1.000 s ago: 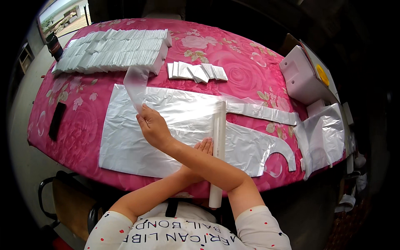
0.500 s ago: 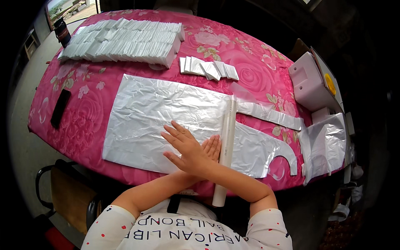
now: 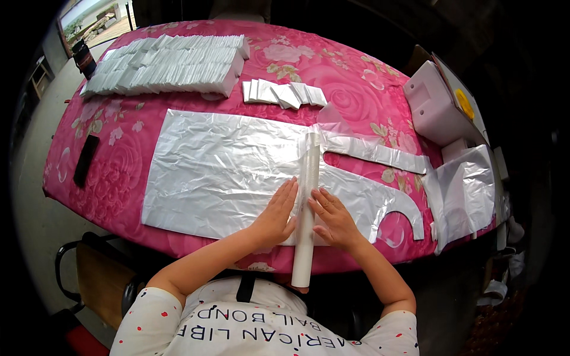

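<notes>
A thin, shiny white plastic apron (image 3: pixel 214 166) lies spread flat, its cut-out strap end pointing right. Across it rests a long pale tube (image 3: pixel 304 249), whose near end sticks out past the table's front edge. On the tube's left side, my left hand (image 3: pixel 276 212) lies with its fingers straight and close together. My right hand (image 3: pixel 334 219) is on the other side, fingers stretched out, their tips at the tube's edge. Neither hand is wrapped round anything. Further right, another piece of white plastic (image 3: pixel 463 196) hangs over the table edge.
Rows of folded white packets (image 3: pixel 160 68) fill the far left, and several more packets (image 3: pixel 285 94) lie behind the apron. A dark phone-like slab (image 3: pixel 87 160) lies at left, near a dark bottle (image 3: pixel 83 58). At right stands a white foam box (image 3: pixel 436 101); a chair (image 3: pixel 101 279) is front left.
My hands were crossed over each other left of the tube; now they are uncrossed, one on each side. The tube has shifted slightly left in the picture, as has the whole scene.
</notes>
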{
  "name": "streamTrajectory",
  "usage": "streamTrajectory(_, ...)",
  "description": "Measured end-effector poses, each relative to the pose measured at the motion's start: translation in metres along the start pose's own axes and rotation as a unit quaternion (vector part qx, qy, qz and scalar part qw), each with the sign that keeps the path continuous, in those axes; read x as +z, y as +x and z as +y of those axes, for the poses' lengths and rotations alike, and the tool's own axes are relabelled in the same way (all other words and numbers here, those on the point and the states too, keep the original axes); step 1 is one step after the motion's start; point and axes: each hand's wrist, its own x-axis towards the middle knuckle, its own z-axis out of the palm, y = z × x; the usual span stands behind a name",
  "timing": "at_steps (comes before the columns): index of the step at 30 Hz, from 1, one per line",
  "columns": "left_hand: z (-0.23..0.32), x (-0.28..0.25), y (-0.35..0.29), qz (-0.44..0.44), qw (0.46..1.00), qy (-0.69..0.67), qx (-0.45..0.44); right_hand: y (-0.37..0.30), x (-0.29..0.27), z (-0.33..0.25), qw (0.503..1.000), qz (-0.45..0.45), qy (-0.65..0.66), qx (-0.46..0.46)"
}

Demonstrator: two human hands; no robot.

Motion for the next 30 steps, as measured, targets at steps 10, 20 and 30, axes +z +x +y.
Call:
streamTrajectory(10, -0.023, -0.149, -0.057, 0.193, 0.968, -0.097, -0.129, 0.123, 0.058, -0.101, 0.969, -0.154, 0.08, -0.175)
streamTrajectory(20, -0.004, -0.205, -0.18, 0.25, 0.922, -0.128, -0.265, 0.164, 0.058, -0.074, 0.982, -0.051, 0.069, -0.167)
streamTrajectory(30, 0.016, -0.197, -0.217, 0.242, 0.898, -0.117, -0.347, 0.262, 0.124, -0.116, 0.968, -0.088, -0.004, -0.235)
